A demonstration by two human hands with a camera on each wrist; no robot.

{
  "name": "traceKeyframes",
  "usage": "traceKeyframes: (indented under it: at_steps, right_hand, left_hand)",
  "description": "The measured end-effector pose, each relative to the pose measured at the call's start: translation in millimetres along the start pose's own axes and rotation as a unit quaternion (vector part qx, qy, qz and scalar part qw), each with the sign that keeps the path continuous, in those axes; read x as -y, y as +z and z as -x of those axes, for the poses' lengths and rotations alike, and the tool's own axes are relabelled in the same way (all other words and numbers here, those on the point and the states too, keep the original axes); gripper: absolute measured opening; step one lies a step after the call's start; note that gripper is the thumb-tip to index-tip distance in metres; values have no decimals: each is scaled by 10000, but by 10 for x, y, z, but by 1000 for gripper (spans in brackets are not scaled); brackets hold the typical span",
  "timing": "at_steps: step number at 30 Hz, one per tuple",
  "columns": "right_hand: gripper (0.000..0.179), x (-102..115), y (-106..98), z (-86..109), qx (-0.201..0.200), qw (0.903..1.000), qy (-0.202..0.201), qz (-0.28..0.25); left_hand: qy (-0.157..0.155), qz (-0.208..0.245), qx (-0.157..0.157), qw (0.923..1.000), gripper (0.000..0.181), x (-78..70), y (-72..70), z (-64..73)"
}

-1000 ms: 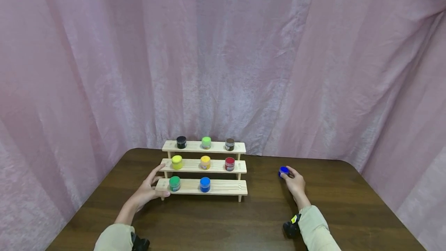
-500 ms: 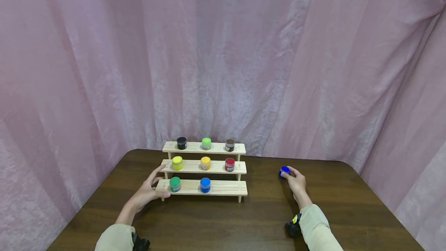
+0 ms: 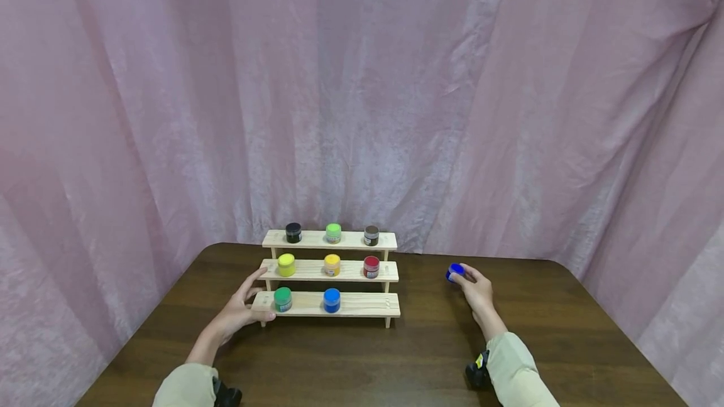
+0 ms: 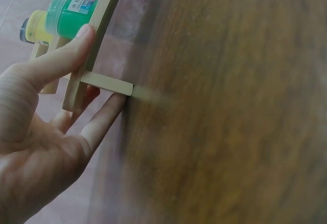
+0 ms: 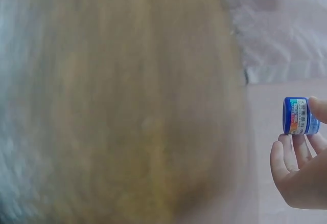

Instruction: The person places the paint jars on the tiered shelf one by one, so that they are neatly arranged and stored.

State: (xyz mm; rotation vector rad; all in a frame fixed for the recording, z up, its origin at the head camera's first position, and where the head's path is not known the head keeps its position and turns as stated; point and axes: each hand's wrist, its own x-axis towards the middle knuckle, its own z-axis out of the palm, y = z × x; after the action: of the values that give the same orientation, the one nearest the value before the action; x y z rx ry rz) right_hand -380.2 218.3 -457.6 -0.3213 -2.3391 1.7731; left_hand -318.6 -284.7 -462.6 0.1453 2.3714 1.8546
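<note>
A three-tier wooden stand (image 3: pixel 362 302) holds several small paint jars. My left hand (image 3: pixel 237 311) grips its left end, the thumb (image 4: pixel 84 42) on the lowest shelf's front beside a green paint jar (image 4: pixel 76 17) and the fingers around the end and leg. On that shelf a blue paint jar (image 3: pixel 332 300) stands to the right of the green one. Off to the stand's right, my right hand (image 3: pixel 477 291) pinches a dark blue paint jar (image 5: pixel 299 115) between thumb and fingers, held up above the table.
Yellow (image 3: pixel 286 265), orange-yellow (image 3: pixel 332 265) and red jars (image 3: pixel 371 267) line the middle shelf. Black (image 3: pixel 293 233), light green (image 3: pixel 333 233) and dark brown jars (image 3: pixel 371 235) occupy the top one. A pink curtain (image 3: pixel 362 93) hangs behind the brown table (image 3: pixel 362 363).
My right hand has shifted slightly left and away from me with the dark blue paint jar, which is now a little more tilted. My left hand keeps its place on the stand.
</note>
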Motion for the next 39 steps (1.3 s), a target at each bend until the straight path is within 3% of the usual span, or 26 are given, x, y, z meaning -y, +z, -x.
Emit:
traceKeyframes:
  at_steps: [22,29,39]
  right_hand:
    - [55,600,115,401,737,9955,-441,-392]
    - [53,703,216,551,976,9921,-693,-373]
    - [46,728,419,685,1147,9869,-1020,-490]
  left_hand:
    - [37,68,24,10000,108,-3,10,25]
    - [-2,-49,-27,10000,107,-8,15,16]
    - [121,228,107,9996,108,-10,4,19]
